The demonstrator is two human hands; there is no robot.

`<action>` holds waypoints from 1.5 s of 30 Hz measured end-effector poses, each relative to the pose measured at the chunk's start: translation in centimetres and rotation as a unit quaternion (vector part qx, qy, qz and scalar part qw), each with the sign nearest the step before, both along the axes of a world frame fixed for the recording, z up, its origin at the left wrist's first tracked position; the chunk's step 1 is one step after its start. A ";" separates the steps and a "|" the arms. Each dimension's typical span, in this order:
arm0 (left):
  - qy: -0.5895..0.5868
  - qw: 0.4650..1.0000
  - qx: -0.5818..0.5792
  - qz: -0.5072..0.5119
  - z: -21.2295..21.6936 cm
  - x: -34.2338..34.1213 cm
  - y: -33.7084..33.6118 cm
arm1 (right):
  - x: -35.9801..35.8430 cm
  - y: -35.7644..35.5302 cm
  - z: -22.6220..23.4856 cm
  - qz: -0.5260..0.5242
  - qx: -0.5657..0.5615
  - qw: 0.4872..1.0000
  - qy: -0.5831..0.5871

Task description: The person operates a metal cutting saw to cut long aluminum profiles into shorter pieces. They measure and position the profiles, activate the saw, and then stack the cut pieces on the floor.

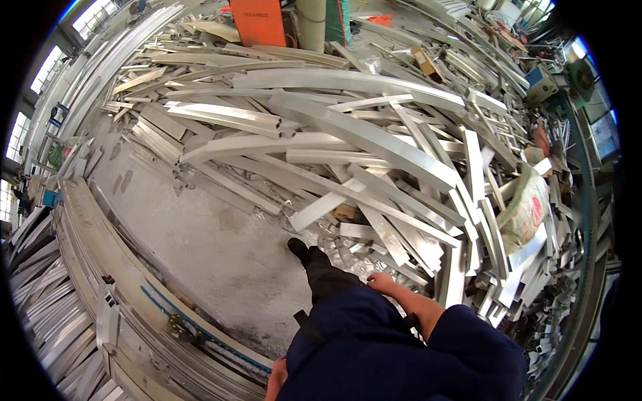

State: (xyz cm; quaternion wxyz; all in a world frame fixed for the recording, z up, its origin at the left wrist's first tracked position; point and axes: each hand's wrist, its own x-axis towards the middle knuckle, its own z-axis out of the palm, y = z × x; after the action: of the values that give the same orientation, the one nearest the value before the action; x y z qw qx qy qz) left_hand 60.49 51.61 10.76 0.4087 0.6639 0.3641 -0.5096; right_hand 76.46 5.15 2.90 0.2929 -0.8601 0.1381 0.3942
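Note:
My right hand [381,283] hangs beside my right thigh, its fingers loosely curled in, and nothing shows in it. Just beyond it lies a wide pile of silvery metal profiles [374,140], long bars and short offcuts crossing at all angles. My left hand [277,371] is low at my left side, partly cut off by my dark blue shirt; its fingers are hidden. It is nearest to a long pale machine bed [134,281] with a blue cable chain [221,346] along it. One dark shoe [298,248] is on the grey floor in front of the pile.
Dusty concrete floor [200,240] lies between machine and pile. A stuffed woven sack [525,207] leans at the right among offcuts. An orange cabinet [259,23] and a round column [311,25] rise behind the pile. Long profiles [47,314] are stacked left of the machine.

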 end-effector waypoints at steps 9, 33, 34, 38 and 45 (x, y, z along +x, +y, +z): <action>-0.031 0.996 0.038 -0.071 2.4 19.8 9.4 | 19.0 10.0 -1.6 0.038 0.042 0.998 -0.038; -0.074 0.982 -0.009 0.176 -1.4 44.0 41.4 | 42.8 42.1 6.3 0.021 0.045 0.997 -0.062; -0.048 0.987 -0.035 0.146 -3.4 43.0 43.2 | 43.2 43.3 6.6 0.028 0.064 0.992 -0.110; 0.019 0.996 -0.054 -0.062 -0.1 44.0 43.7 | 45.1 45.8 10.9 -0.036 0.055 0.997 -0.047; 0.045 0.998 -0.006 -0.053 0.6 42.7 41.7 | 47.2 36.3 2.4 -0.034 0.013 0.999 -0.012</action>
State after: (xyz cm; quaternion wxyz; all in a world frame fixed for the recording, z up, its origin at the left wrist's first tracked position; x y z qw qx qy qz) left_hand 103.23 93.28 11.39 0.3681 0.6566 0.3429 -0.5620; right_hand 123.70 41.44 5.27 0.3187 -0.8556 0.1591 0.3756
